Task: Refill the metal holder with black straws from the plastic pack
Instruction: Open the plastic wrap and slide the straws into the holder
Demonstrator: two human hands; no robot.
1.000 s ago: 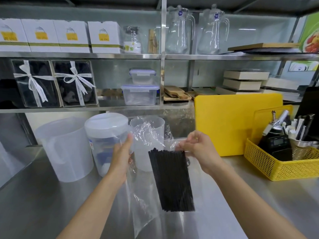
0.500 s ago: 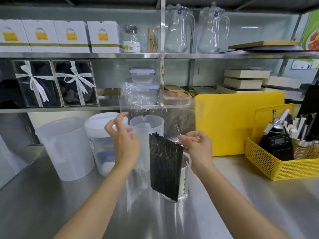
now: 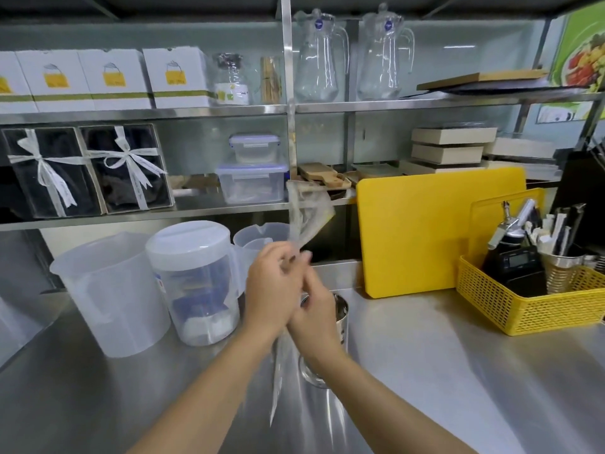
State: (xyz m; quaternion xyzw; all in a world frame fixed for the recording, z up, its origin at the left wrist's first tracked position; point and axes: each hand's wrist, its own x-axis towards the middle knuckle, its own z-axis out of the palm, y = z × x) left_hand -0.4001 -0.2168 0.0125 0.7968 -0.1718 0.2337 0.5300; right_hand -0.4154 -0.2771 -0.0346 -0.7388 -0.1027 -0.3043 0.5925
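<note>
1. Both hands have come together since a moment ago: left hand (image 3: pixel 273 290) and right hand (image 3: pixel 316 311), fingers clenched around one crumpled plastic pack (image 3: pixel 306 213).
2. One metal holder (image 3: pixel 340 317) stands behind them on the counter (image 3: pixel 458 371); black straws are hidden from view.

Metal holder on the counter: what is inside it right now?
Only the metal holder's rim and right wall show. Both hands cover its mouth, clutching the clear plastic pack above it. Whether black straws are inside cannot be seen.
</note>
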